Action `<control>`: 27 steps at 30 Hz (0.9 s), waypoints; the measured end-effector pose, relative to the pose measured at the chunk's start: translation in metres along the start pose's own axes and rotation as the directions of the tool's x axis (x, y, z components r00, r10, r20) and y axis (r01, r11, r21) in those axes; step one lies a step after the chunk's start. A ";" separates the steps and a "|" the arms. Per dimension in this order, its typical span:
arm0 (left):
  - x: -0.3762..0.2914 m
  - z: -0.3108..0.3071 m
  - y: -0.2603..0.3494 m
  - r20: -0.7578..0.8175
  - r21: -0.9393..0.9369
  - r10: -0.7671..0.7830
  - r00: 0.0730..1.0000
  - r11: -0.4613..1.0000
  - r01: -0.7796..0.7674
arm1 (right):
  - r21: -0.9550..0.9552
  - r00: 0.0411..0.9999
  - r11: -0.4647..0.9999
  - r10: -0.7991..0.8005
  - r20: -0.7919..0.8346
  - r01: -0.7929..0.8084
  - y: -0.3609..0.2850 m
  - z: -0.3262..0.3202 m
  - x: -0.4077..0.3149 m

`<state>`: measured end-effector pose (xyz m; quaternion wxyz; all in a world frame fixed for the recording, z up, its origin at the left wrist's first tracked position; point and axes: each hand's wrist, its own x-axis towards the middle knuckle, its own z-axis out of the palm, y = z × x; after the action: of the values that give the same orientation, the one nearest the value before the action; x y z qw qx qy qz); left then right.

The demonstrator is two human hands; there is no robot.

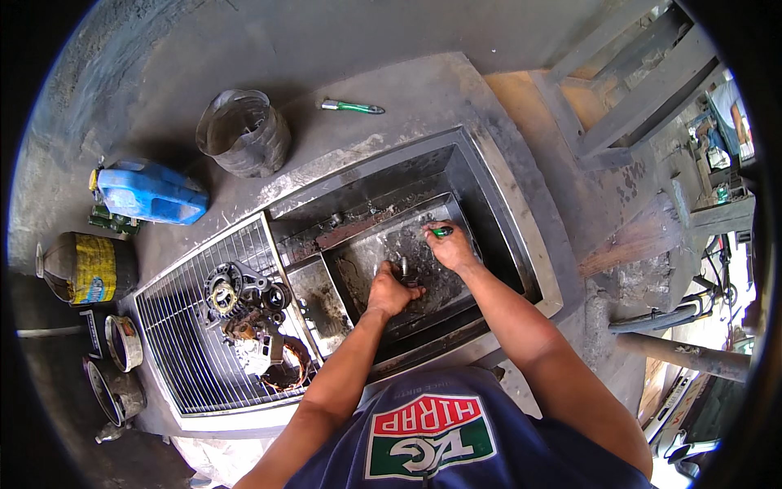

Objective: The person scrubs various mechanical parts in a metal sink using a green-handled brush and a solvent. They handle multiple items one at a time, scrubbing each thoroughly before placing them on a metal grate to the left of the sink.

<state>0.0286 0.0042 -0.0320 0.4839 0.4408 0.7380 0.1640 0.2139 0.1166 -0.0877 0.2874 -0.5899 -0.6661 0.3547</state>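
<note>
My left hand (392, 290) grips a small metal part with an upright shaft (404, 266), low in a dirty metal tray (354, 260) inside a sunken basin. To its right, my right hand (451, 246) is closed on a green-handled brush (442, 231); its bristles are hidden. Left of the tray, a wire rack (183, 354) carries alternator parts: a metal end housing (223, 293), a bearing or ring-shaped part (276, 297) and a stator with copper windings (295, 365).
Beyond the basin, a second green-handled brush (353, 107) lies on the concrete ledge near a cut plastic container (244, 134). A blue jug (153, 192), a dark bottle with a yellow label (95, 269) and open cans (124, 343) stand at the left. The basin's raised metal rim (513, 226) borders the right side.
</note>
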 end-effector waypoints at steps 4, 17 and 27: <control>-0.007 0.001 -0.023 -0.191 -0.028 0.153 0.970 0.987 -0.161 | -0.218 0.819 0.907 0.420 0.390 -0.361 0.001 -0.001 0.002; -0.005 0.005 -0.022 -0.181 0.114 0.201 0.963 0.977 -0.183 | -0.451 0.953 0.892 0.163 0.257 -0.030 -0.108 -0.031 0.012; 0.009 0.009 -0.038 -0.108 0.120 0.266 0.958 0.960 -0.253 | -0.260 0.923 0.963 0.163 0.348 -0.072 -0.097 -0.015 0.016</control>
<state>0.0161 -0.0116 -0.0670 0.3879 0.5478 0.7097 0.2141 0.1669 0.1298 -0.0006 0.0618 -0.5831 -0.7093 0.3914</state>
